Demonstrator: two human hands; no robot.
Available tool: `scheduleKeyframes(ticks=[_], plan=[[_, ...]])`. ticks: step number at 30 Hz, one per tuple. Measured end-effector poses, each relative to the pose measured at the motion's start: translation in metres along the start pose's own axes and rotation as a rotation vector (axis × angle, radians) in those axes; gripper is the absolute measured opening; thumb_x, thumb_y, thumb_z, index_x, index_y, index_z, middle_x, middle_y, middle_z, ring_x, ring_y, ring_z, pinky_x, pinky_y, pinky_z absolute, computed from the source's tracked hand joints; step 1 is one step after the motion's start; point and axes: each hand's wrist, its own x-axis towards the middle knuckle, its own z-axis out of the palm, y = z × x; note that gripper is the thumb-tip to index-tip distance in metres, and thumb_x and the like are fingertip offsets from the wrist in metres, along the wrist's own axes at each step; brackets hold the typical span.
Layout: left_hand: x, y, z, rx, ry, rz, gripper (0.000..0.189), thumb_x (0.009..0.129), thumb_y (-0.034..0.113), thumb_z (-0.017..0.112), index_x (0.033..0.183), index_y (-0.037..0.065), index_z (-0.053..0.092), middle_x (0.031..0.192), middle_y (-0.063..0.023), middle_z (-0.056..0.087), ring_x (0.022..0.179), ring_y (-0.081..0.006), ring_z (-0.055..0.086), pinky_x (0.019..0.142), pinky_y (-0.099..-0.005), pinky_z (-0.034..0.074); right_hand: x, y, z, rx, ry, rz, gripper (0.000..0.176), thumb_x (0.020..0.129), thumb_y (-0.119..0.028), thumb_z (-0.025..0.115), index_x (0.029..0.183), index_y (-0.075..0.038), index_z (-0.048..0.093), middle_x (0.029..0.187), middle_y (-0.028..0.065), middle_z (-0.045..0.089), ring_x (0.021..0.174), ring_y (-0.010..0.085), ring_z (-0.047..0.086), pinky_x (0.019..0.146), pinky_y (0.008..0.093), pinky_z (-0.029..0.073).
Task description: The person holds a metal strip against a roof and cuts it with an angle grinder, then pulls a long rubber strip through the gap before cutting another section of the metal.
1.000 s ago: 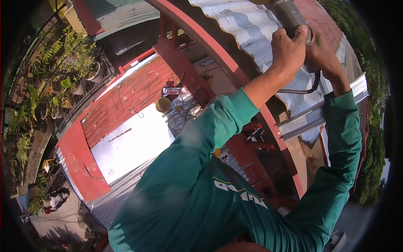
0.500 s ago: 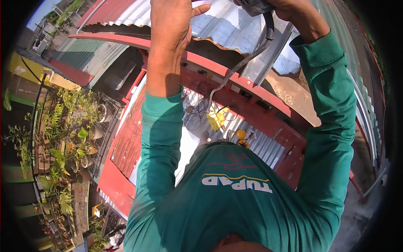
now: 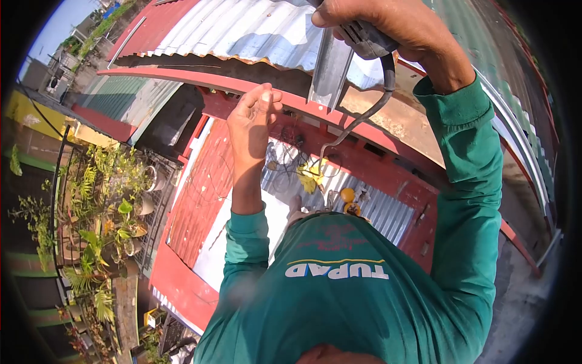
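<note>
My right hand (image 3: 403,27) is wrapped round a dark corded power tool (image 3: 367,39) at the top of the view. The tool's front end is out of frame, so its exact kind is hidden. Its black cord (image 3: 370,112) hangs down towards the lower roof. Below the tool, a metal channel (image 3: 330,73) rests by the red beam (image 3: 291,91). My left hand (image 3: 254,118) is raised in front of that beam, fingers curled and thumb pressed to them. Anything inside those fingers is too small or hidden to make out.
Corrugated roofing sheets (image 3: 242,30) lie beyond the beam. Below are tangled wire (image 3: 285,161), a yellow cloth-like item (image 3: 311,176), an orange round object (image 3: 347,195) and a white sheet (image 3: 242,233). Potted plants (image 3: 91,224) stand down at the left.
My left hand has come down from near the top edge to the front of the red beam, its fingers now curled. My right hand and the tool sit slightly lower in view.
</note>
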Motion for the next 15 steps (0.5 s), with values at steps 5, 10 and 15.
scheduleKeyframes(ticks=[5, 10, 15], plan=[[0.005, 0.022, 0.023, 0.005, -0.021, 0.111, 0.043, 0.104, 0.029, 0.064, 0.128, -0.006, 0.064, 0.108, -0.0111, 0.074, 0.092, -0.0134, 0.068, 0.076, -0.0263, 0.053, -0.042, 0.028, -0.030, 0.031, 0.074, -0.008, 0.043, 0.079, -0.033, 0.080, 0.106, -0.002, 0.069, 0.090, 0.0061, 0.069, 0.078, 0.0123, 0.064, 0.072, 0.0281, 0.052], [0.031, 0.032, 0.035, -0.012, 0.045, 0.169, 0.046, 0.102, 0.029, 0.068, 0.131, -0.005, 0.062, 0.111, -0.0101, 0.074, 0.093, -0.0124, 0.068, 0.076, -0.0257, 0.053, -0.098, 0.036, -0.048, 0.097, 0.343, -0.030, 0.056, 0.069, -0.027, 0.081, 0.111, 0.002, 0.058, 0.087, 0.0090, 0.062, 0.068, 0.0147, 0.064, 0.059, 0.0292, 0.053], [0.052, 0.051, 0.057, 0.137, 0.064, 0.333, 0.049, 0.098, 0.030, 0.072, 0.132, -0.005, 0.062, 0.114, -0.0126, 0.071, 0.097, -0.0149, 0.066, 0.083, -0.0295, 0.053, -0.141, 0.072, -0.074, 0.298, 0.522, 0.021, 0.069, 0.065, -0.026, 0.081, 0.122, 0.005, 0.058, 0.081, 0.0084, 0.061, 0.064, 0.0185, 0.067, 0.062, 0.0304, 0.058]])
